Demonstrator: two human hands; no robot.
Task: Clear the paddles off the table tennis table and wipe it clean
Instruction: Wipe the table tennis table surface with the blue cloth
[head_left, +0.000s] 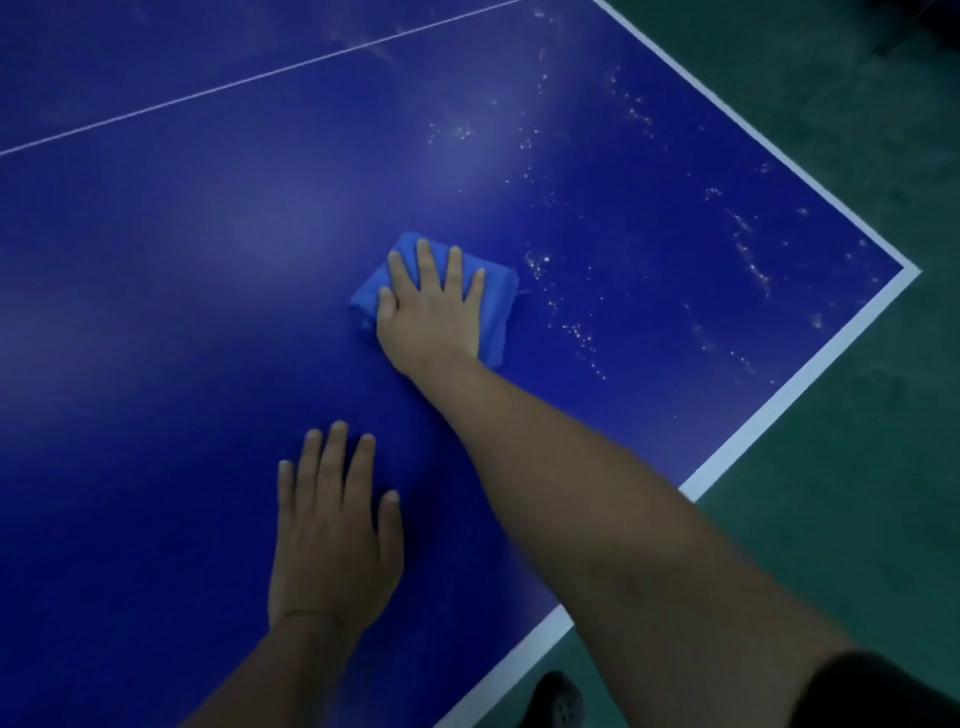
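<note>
**Inspector:** State the position of the cloth and the hand working it.

**Assistant:** The folded blue cloth (436, 306) lies flat on the blue table tennis bench (156, 322), about mid-frame. The right hand (434, 306) presses down on it, fingers (425, 262) straight and spread, palm on top. It is a flat press and not a curled grip; the thumb lies along the cloth's left edge.

**Inspector:** And what remains to be wiped?

**Assistant:** White specks and smears (748, 260) run from just beside the cloth's right edge out toward the bench corner (909, 270), and up along the far white border. They lie to the right of the fingers and beyond them. My judgement: the next stroke goes right and away, toward that corner.

**Inspector:** The cloth's long axis?

**Assistant:** Roughly across the forearm, left to right in the head view, so a rightward sweep would lead with a short edge.

**Inspector:** Arm pose?

**Assistant:** The right arm is extended diagonally from the lower right, nearly straight. The left hand (332, 530) rests flat on the bench nearer the body, fingers straight, holding nothing, apparently as a brace. It is well apart from the cloth.

**Inspector:** Paddles?

**Assistant:** None visible on the bench in this view.
</note>
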